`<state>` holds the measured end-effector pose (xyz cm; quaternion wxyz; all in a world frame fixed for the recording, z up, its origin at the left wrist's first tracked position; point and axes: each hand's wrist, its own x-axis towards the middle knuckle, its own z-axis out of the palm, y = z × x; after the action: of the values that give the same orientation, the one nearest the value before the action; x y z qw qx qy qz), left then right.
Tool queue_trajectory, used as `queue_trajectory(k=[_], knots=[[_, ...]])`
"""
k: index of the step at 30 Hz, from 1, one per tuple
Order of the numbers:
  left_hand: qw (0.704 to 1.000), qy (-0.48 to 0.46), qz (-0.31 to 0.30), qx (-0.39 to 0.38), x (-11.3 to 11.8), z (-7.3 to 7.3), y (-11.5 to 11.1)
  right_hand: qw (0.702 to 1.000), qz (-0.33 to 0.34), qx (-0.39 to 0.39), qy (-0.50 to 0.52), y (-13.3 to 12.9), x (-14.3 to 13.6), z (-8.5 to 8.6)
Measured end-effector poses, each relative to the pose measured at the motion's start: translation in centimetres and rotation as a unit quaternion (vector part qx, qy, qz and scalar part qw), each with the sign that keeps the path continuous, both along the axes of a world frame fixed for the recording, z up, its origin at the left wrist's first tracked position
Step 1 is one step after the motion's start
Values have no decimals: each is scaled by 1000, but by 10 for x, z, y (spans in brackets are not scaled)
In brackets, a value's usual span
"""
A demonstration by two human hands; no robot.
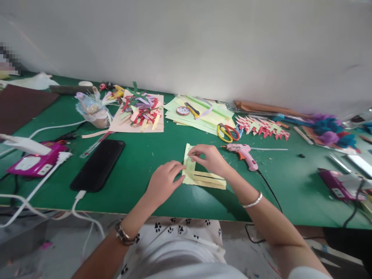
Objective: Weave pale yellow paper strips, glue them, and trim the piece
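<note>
An L-shaped piece of pale yellow-green folded paper strips (189, 177) lies on the green table before me. My left hand (166, 179) is at its left edge, fingers apart and fingertips touching the paper. Above the paper's upper arm is my right hand (210, 158), thumb and forefinger pinched together at the strip; whatever lies between the fingertips is too small to make out. To the right, a pink glue gun (244, 153) rests on its side, its nozzle toward my right hand.
A black phone (99, 166) and a magenta power strip (37, 159) with white cables lie left. Behind are paper scraps (143, 110), green sheets (203, 124), scissors (228, 132) and a red-and-white woven paper piece (261, 127). Another magenta power strip (338, 184) is at right.
</note>
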<state>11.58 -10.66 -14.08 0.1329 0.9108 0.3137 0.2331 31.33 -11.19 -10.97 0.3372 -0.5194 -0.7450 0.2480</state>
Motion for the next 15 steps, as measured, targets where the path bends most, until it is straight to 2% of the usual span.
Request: queue_trajectory(k=[7, 11, 15], knots=[[980, 185, -47, 58, 2, -9, -3, 999, -17, -40, 5, 14, 14, -12], [975, 204, -51, 76, 3, -9, -4, 998, -37, -45, -15, 22, 18, -18], [974, 202, -54, 84, 3, -9, -5, 997, -47, -14, -52, 30, 22, -23]])
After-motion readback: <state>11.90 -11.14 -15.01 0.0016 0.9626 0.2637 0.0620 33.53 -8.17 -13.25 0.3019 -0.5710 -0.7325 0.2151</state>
